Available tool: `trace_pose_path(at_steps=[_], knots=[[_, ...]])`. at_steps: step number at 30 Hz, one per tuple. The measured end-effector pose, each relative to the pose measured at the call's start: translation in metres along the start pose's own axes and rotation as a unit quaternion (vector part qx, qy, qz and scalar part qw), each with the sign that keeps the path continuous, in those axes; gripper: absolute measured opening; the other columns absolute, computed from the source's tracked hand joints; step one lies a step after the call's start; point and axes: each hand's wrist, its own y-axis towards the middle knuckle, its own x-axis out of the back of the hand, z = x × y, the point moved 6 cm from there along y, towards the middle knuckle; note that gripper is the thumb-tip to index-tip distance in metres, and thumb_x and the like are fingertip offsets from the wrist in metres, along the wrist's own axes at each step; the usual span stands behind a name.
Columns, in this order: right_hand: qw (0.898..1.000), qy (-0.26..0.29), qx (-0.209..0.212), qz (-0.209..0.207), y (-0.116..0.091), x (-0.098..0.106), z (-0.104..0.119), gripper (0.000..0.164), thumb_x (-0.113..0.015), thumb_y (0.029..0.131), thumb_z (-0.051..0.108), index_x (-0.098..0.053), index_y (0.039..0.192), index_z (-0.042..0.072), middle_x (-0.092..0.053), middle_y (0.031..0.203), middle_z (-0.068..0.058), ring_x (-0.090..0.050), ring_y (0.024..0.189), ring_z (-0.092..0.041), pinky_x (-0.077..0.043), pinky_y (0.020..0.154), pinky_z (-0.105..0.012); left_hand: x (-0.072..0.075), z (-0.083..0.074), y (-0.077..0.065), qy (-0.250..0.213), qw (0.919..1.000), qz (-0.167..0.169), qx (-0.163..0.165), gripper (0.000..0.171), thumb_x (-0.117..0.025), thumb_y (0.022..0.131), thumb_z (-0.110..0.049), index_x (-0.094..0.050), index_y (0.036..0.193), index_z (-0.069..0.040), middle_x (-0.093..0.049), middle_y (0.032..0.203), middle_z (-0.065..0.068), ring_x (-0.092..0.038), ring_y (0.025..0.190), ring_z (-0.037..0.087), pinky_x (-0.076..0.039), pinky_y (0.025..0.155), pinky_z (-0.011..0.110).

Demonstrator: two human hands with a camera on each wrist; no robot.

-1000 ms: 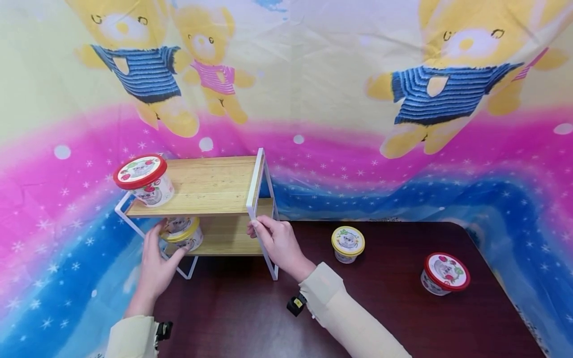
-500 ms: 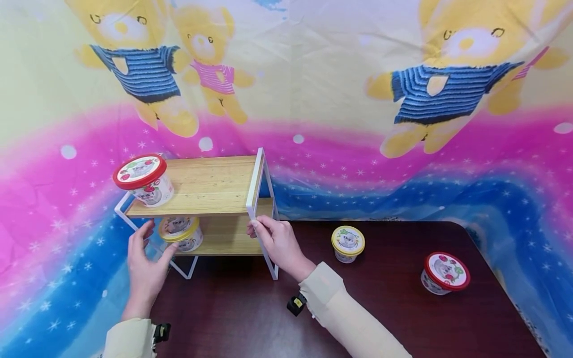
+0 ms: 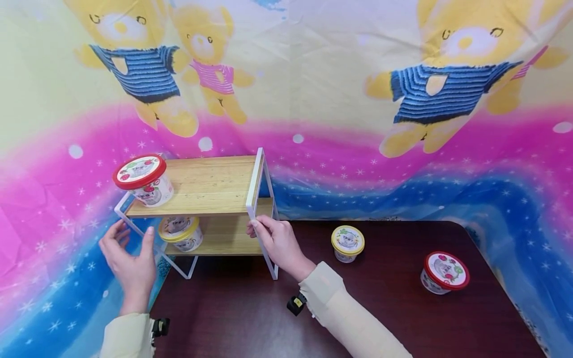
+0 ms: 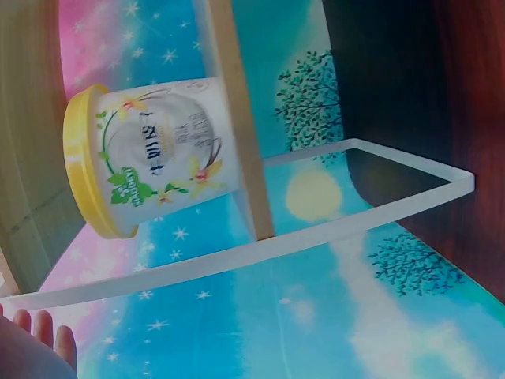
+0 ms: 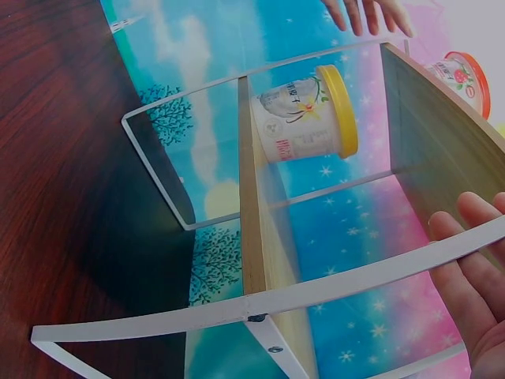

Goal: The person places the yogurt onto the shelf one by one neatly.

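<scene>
A two-tier wooden shelf rack with a white metal frame stands on the table. My right hand holds the front upright of its right side frame, with the thumb and fingers about the bar. Off the rack's left side, my left hand is held apart from everything, thumb raised and fingers loosely bent. Close to it on the lower tier, a yellow-lidded paper tub sits upright near the left end; the left wrist view shows its printed side. A red-lidded tub occupies the upper tier's left end.
On the dark wooden table, right of the rack, stand a smaller yellow-lidded tub and, farther right, another red-lidded tub. A printed curtain with bears hangs behind the table and round its sides.
My left hand has let go of the yellow-lidded tub on the lower tier and drawn away to the left. My right hand stays on the rack's frame.
</scene>
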Motion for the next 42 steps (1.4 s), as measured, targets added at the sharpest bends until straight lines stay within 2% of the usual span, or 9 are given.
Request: trace_pose_path(at_steps=[4, 6, 14, 19, 22, 27, 30, 38, 42], knots=[[1.0, 0.0, 0.001, 0.002, 0.0, 0.0, -0.001, 0.022, -0.056, 0.107, 0.022, -0.073, 0.103, 0.008, -0.075, 0.092, 0.004, -0.071, 0.084, -0.005, -0.056, 0.082, -0.026, 0.0, -0.021, 0.006, -0.011, 0.9998, -0.011, 0.01, 0.047, -0.064, 0.101, -0.015, -0.046, 0.142, -0.001, -0.047, 0.137, 0.009, -0.048, 0.125, 0.03, -0.035, 0.11, 0.029], [1.0, 0.0, 0.001, 0.002, 0.0, 0.0, -0.001, 0.023, -0.057, 0.107, 0.023, -0.073, 0.103, 0.007, -0.075, 0.092, 0.004, -0.071, 0.084, -0.006, -0.056, 0.082, -0.026, 0.0, -0.025, 0.01, -0.012, 0.9997, -0.013, 0.016, 0.045, -0.061, 0.103, -0.015, -0.046, 0.142, -0.001, -0.046, 0.139, 0.011, -0.048, 0.126, 0.03, -0.034, 0.111, 0.029], [1.0, -0.002, 0.002, -0.001, 0.0, 0.0, -0.002, 0.024, -0.055, 0.107, 0.024, -0.073, 0.101, 0.009, -0.075, 0.091, 0.003, -0.071, 0.083, -0.006, -0.057, 0.08, -0.026, -0.005, 0.011, 0.031, 0.018, 0.9977, -0.006, 0.065, 0.046, -0.057, 0.105, -0.031, -0.045, 0.145, -0.012, -0.047, 0.141, 0.004, -0.052, 0.12, 0.02, -0.04, 0.104, 0.026], [1.0, -0.005, -0.001, -0.004, -0.001, 0.0, -0.002, 0.025, -0.056, 0.107, 0.025, -0.073, 0.101, 0.008, -0.075, 0.091, 0.003, -0.071, 0.082, -0.006, -0.057, 0.08, -0.026, -0.011, 0.017, 0.04, 0.032, 0.9952, -0.001, 0.093, 0.046, -0.054, 0.105, -0.038, -0.044, 0.146, -0.02, -0.047, 0.141, 0.001, -0.05, 0.117, 0.015, -0.041, 0.096, 0.025], [1.0, -0.005, -0.003, -0.002, -0.001, -0.001, -0.003, 0.027, -0.056, 0.107, 0.025, -0.073, 0.102, 0.006, -0.075, 0.091, 0.003, -0.071, 0.082, -0.005, -0.057, 0.08, -0.026, -0.012, 0.019, 0.044, 0.041, 0.9935, -0.007, 0.106, 0.042, -0.049, 0.107, -0.037, -0.047, 0.145, -0.018, -0.05, 0.137, 0.004, -0.05, 0.116, 0.015, -0.041, 0.095, 0.026], [1.0, -0.005, -0.006, 0.002, -0.001, -0.002, -0.003, 0.026, -0.055, 0.107, 0.026, -0.073, 0.103, 0.008, -0.075, 0.092, 0.003, -0.07, 0.083, -0.005, -0.057, 0.081, -0.026, -0.012, 0.022, 0.048, 0.07, 0.9919, -0.015, 0.105, 0.041, -0.046, 0.108, -0.034, -0.058, 0.134, -0.005, -0.057, 0.122, 0.008, -0.051, 0.112, 0.018, -0.04, 0.097, 0.03], [1.0, -0.006, -0.005, 0.002, -0.001, -0.002, -0.003, 0.024, -0.055, 0.107, 0.026, -0.073, 0.102, 0.01, -0.075, 0.092, 0.004, -0.07, 0.083, -0.005, -0.057, 0.081, -0.026, -0.011, 0.023, 0.05, 0.087, 0.9907, -0.017, 0.103, 0.043, -0.047, 0.108, -0.035, -0.063, 0.126, 0.0, -0.058, 0.112, 0.006, -0.051, 0.104, 0.016, -0.04, 0.094, 0.03], [1.0, -0.004, 0.001, -0.002, -0.001, -0.002, -0.001, 0.022, -0.056, 0.107, 0.024, -0.073, 0.102, 0.011, -0.075, 0.091, 0.004, -0.071, 0.082, -0.006, -0.057, 0.08, -0.026, -0.005, 0.023, 0.053, 0.098, 0.9891, -0.007, 0.11, 0.045, -0.052, 0.105, -0.041, -0.072, 0.118, -0.002, -0.063, 0.089, -0.007, -0.053, 0.075, -0.006, -0.041, 0.069, 0.014], [1.0, -0.004, 0.004, -0.005, 0.0, -0.002, -0.001, 0.023, -0.057, 0.107, 0.024, -0.073, 0.102, 0.008, -0.075, 0.091, 0.004, -0.071, 0.082, -0.007, -0.057, 0.079, -0.026, -0.004, 0.024, 0.055, 0.093, 0.9899, 0.018, 0.105, 0.047, -0.053, 0.105, -0.043, -0.071, 0.113, -0.001, -0.061, 0.08, -0.012, -0.054, 0.069, -0.006, -0.042, 0.066, 0.012]])
